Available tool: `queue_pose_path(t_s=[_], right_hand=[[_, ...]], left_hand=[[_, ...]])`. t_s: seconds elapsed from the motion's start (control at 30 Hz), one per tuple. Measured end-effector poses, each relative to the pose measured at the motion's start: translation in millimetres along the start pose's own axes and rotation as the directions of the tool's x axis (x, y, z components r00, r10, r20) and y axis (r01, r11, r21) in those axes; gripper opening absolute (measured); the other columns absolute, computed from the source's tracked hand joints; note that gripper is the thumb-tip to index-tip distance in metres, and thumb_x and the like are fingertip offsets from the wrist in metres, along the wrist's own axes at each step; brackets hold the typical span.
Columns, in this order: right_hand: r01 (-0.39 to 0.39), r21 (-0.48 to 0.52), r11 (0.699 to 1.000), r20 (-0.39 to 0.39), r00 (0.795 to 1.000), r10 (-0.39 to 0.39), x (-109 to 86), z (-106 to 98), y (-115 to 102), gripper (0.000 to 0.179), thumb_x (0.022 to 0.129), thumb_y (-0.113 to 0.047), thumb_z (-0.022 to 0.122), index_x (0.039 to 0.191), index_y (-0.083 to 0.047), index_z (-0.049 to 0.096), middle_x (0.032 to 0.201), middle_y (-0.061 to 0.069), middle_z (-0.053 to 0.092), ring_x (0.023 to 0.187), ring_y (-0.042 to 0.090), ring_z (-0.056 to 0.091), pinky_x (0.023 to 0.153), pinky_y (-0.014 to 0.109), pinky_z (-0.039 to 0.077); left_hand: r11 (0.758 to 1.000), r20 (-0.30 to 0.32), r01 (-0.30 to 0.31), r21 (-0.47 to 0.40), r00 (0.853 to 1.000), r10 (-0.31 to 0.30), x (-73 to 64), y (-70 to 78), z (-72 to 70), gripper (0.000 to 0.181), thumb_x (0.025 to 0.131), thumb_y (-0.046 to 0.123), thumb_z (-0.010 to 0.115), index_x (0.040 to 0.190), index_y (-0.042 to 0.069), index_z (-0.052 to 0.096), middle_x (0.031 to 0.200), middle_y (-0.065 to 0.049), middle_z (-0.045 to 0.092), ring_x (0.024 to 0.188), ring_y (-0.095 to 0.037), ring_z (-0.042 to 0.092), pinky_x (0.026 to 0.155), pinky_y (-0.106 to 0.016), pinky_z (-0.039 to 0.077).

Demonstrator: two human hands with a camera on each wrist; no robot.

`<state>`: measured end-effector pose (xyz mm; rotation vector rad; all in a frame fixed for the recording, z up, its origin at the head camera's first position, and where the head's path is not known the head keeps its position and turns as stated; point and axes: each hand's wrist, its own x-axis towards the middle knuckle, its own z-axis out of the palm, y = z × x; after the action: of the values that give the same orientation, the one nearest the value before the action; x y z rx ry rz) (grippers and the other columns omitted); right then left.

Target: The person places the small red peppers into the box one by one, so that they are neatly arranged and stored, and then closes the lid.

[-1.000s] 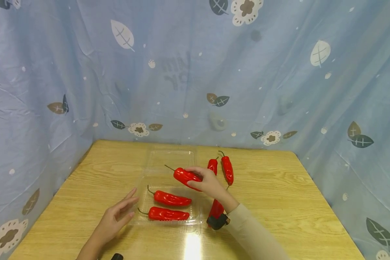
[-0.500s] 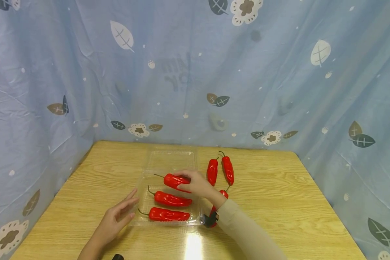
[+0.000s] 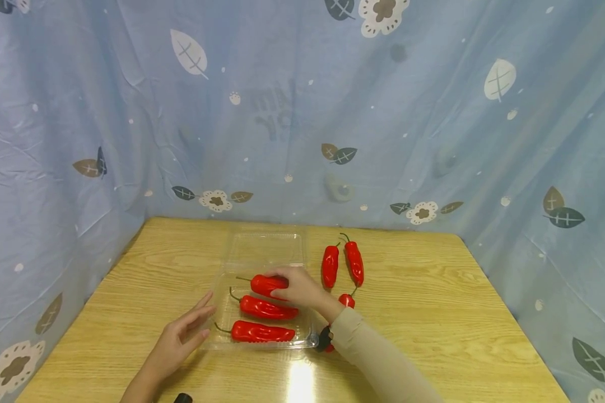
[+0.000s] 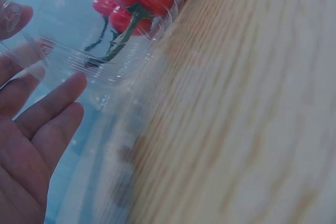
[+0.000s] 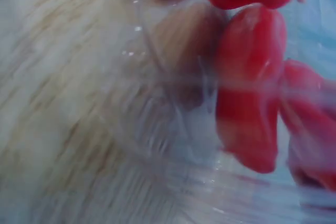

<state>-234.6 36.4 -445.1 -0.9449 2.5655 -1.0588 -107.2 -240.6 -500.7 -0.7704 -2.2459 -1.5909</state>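
Note:
In the head view, my right hand (image 3: pixel 299 286) grips a red chili pepper (image 3: pixel 264 284) by its thicker body, low inside the back part of a clear plastic clamshell box (image 3: pixel 254 347). Its green stem points left. Two more red peppers lie in the box in front of it, a middle one (image 3: pixel 264 308) and a front one (image 3: pixel 262 332), both stems leftward. My left hand (image 3: pixel 178 338) stays at the box's left side, fingers extended; the left wrist view shows the fingertips close to the clear wall. Through blurred plastic, the right wrist view shows red peppers (image 5: pixel 249 87).
The box's transparent lid (image 3: pixel 264 248) lies folded back behind it. Right of the box, three loose peppers rest on the wooden table (image 3: pixel 433 313): one upright in view (image 3: pixel 330 267), another beside it (image 3: pixel 354 263), and one (image 3: pixel 347 301) partly hidden by my right arm. A patterned curtain (image 3: pixel 302 112) hangs behind.
My right hand has carried the pepper left and down into the back of the box, behind the other two. My left hand has stayed in place.

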Motion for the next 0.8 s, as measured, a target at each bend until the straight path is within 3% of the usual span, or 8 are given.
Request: queue_pose_path(t_s=[0.47, 0.8], right_hand=[[0.051, -0.173, 0.984, 0.052, 0.998, -0.042, 3.2, 9.9, -2.7, 0.039, 0.088, -0.017, 0.067, 0.127, -0.014, 0.061, 0.125, 0.001, 0.063, 0.118, 0.016, 0.056, 0.104, 0.031, 0.046], [0.047, -0.202, 0.978, 0.09, 0.996, -0.03, 3.9, 14.4, -2.0, 0.038, 0.089, -0.017, 0.066, 0.126, -0.014, 0.061, 0.124, -0.001, 0.064, 0.116, 0.012, 0.057, 0.101, 0.026, 0.047]], left_hand=[[1.0, 0.004, -0.015, -0.012, 1.0, 0.015, -0.2, -2.2, 0.2, 0.04, 0.086, -0.017, 0.054, 0.125, -0.016, 0.05, 0.148, -0.03, 0.03, 0.131, -0.001, 0.042, 0.103, -0.009, 0.038], [1.0, 0.013, -0.011, -0.01, 1.0, 0.011, 0.1, -2.4, 1.0, 0.041, 0.086, -0.017, 0.054, 0.127, -0.016, 0.049, 0.149, -0.028, 0.029, 0.132, 0.0, 0.04, 0.103, -0.009, 0.038]])
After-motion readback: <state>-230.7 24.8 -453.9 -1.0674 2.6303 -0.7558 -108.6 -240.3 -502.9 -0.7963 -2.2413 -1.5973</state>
